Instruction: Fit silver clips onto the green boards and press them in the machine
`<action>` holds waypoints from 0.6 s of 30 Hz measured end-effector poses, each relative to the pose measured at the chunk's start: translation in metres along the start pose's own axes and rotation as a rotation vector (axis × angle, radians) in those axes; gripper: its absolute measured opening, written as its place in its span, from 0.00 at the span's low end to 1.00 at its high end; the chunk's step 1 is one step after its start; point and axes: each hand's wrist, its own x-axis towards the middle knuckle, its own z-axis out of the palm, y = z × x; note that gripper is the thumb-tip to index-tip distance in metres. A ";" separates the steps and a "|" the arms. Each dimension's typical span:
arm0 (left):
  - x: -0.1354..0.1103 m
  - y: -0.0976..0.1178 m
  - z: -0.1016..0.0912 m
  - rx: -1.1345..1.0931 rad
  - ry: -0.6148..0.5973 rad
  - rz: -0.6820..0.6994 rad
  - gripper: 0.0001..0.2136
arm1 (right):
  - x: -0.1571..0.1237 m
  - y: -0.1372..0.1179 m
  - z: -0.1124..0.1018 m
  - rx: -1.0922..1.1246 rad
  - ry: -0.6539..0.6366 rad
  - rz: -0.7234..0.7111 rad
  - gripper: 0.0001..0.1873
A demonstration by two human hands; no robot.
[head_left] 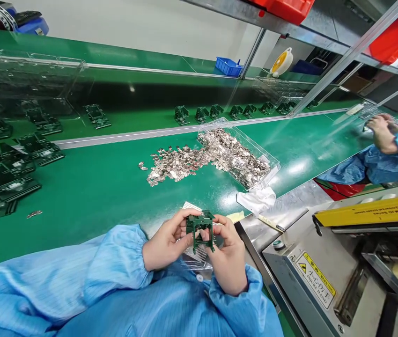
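Observation:
Close to my body, above the table's near edge, I hold a small dark green plastic frame (201,229) with an open middle. My left hand (171,239) is closed on its left side, thumb along the front. On the other side my right hand (229,250) grips it, with fingertips reaching to its opening; whether they also pinch a small part cannot be made out. Beyond my hands lies a loose pile of small silvery metal pieces (176,164), spilling from a clear plastic tray (272,172) full of the same pieces.
Several green frames (0,175) stand at the left, and more (202,114) line the back ledge. A white cloth (257,200) lies right of my hands, by a grey machine (311,271) with a warning label. At far right are a co-worker's hands (381,131).

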 end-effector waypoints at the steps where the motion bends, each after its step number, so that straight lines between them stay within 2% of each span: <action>1: 0.000 -0.001 0.000 0.035 0.016 0.004 0.16 | -0.001 0.000 0.001 0.006 0.009 0.005 0.05; 5: 0.000 -0.002 0.000 0.110 0.053 -0.013 0.15 | -0.003 0.001 0.005 0.048 0.029 0.035 0.05; 11: 0.003 0.004 0.004 -0.055 0.022 -0.037 0.16 | -0.012 0.001 0.009 0.009 0.134 -0.012 0.02; 14: 0.003 0.005 0.002 0.076 0.045 -0.034 0.18 | -0.016 0.004 0.013 0.031 0.164 0.031 0.02; 18: 0.000 0.003 -0.001 0.287 0.064 -0.040 0.20 | -0.016 0.004 0.015 0.125 0.123 0.149 0.06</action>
